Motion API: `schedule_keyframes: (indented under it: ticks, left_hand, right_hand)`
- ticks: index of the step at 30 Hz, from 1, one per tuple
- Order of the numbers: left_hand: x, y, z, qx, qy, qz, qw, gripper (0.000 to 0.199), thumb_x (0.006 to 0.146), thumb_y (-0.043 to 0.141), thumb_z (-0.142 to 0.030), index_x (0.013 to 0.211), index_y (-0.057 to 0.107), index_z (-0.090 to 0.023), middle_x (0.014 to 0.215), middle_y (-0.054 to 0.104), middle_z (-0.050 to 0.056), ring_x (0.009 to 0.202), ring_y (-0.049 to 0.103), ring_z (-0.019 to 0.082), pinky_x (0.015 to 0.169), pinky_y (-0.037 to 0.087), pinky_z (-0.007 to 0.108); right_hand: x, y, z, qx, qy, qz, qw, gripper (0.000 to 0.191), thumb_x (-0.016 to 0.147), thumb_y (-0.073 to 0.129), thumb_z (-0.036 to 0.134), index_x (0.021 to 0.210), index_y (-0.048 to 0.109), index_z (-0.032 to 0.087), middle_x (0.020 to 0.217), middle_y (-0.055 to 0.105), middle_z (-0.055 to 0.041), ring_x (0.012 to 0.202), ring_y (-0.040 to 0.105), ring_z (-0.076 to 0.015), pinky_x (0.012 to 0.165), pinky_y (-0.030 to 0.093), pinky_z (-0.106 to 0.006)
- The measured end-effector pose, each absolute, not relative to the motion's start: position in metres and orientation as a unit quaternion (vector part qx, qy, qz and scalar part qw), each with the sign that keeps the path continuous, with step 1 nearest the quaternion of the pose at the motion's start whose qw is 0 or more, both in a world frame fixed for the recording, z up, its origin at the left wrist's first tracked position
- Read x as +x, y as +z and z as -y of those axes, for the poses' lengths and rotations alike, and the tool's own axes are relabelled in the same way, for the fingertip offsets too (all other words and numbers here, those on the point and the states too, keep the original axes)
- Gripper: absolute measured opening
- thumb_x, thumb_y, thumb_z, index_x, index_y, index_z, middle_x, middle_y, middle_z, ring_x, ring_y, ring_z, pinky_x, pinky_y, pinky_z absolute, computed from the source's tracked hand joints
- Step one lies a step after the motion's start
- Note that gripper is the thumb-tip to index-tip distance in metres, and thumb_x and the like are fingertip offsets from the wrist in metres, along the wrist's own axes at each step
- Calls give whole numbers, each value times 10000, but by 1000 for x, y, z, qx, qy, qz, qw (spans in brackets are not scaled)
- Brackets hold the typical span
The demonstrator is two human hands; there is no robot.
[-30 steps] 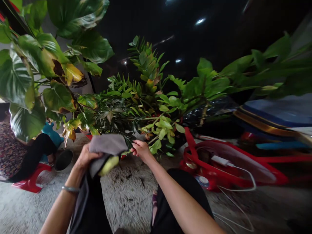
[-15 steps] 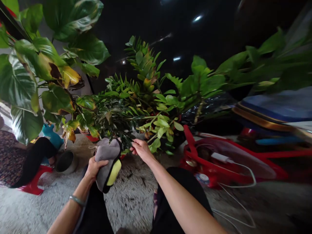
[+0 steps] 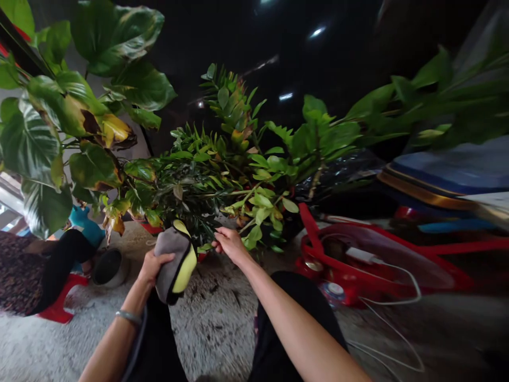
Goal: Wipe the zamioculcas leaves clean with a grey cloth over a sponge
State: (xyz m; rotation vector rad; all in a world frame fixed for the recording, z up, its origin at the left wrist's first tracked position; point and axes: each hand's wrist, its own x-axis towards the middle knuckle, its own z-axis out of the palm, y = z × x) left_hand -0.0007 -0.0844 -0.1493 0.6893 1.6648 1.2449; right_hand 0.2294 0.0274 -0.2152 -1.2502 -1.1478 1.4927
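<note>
My left hand (image 3: 151,267) is wrapped round a folded cloth (image 3: 172,257), grey with yellow panels and black edging. The cloth is raised in front of the low foliage. My right hand (image 3: 230,245) is closed in a pinch at the ends of the dark green leaves (image 3: 202,225), on a leaf that its fingers mostly cover. Just beyond both hands stands a dense potted plant (image 3: 222,175) with narrow green leaves and some yellowed ones. A bit of its red pot (image 3: 202,257) shows under the leaves, between the cloth and my right hand.
Large-leaved foliage (image 3: 95,159) hangs at the left, above a round dark container (image 3: 110,267). A person (image 3: 24,270) sits there by a red stool (image 3: 59,302). On the right, a red basket (image 3: 318,244) holds a white device with a cable (image 3: 413,286) trailing onto the concrete floor (image 3: 210,334).
The cloth in my left hand has turned and shifted, showing more of its yellow side. My right hand has stayed at the same leaves.
</note>
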Motion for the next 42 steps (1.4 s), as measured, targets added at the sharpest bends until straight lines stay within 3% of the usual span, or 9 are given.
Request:
schedule_keyframes:
  ticks: [4,9,13,18,24,27,35,38,42]
  left_hand:
    - [-9,-127,85,265,591,-665,371,441,469,971,-332,821,742,-195,757,776,46,693,732,249,669,592,357]
    - [-14,-66,37,272,735,-588,199,463,567,914,-339,973,716,-238,918,804,34,910,765,241,801,612,334]
    - [13,-91,40,342,650,-632,248,460,516,916,-365,898,746,-175,800,776,37,752,717,220,694,582,315]
    - [32,-134,84,493,447,-644,376,405,408,941,-241,778,803,-149,666,725,-5,652,635,195,636,526,293]
    - [19,-56,52,350,724,-549,225,461,443,947,-340,826,757,-167,758,754,11,645,662,175,639,564,289]
    - [21,-37,17,329,778,-513,157,437,477,937,-350,839,756,-185,794,761,8,683,667,163,685,572,286]
    - [38,-89,32,554,399,-620,386,469,409,942,-228,859,835,-155,699,730,-7,662,631,192,654,503,299]
    - [35,-60,32,529,515,-562,372,428,442,967,-288,822,797,-185,742,734,0,665,625,182,669,523,310]
    - [37,-18,-9,461,705,-478,250,445,487,980,-340,838,747,-196,797,734,6,697,620,164,719,546,325]
  right_hand:
    - [230,-218,-29,-503,598,456,425,86,856,642,190,781,683,182,483,648,43,344,557,-101,355,351,-162]
    - [224,-217,-31,-504,615,435,422,41,855,651,178,833,685,176,481,648,44,339,556,-95,338,323,-157]
    - [221,-218,-32,-503,612,437,425,40,843,655,197,813,676,181,460,628,58,329,535,-92,341,321,-161]
    - [227,-222,-32,-498,591,458,439,111,812,623,209,705,651,198,430,587,71,335,519,-105,354,334,-180]
    - [230,-220,-31,-503,600,450,429,114,842,586,185,762,668,188,474,643,40,341,549,-102,346,324,-167]
    - [228,-218,-31,-495,605,452,430,108,849,588,175,786,676,183,492,660,36,354,567,-98,347,336,-154]
    - [223,-227,-35,-520,599,439,421,201,818,602,102,652,617,213,392,565,55,307,515,-108,328,359,-169]
    - [226,-226,-34,-514,602,443,421,164,831,588,118,702,650,198,439,617,48,316,528,-101,326,338,-162]
    - [229,-220,-32,-499,606,455,420,112,843,591,162,769,673,183,488,658,37,343,557,-97,335,329,-155]
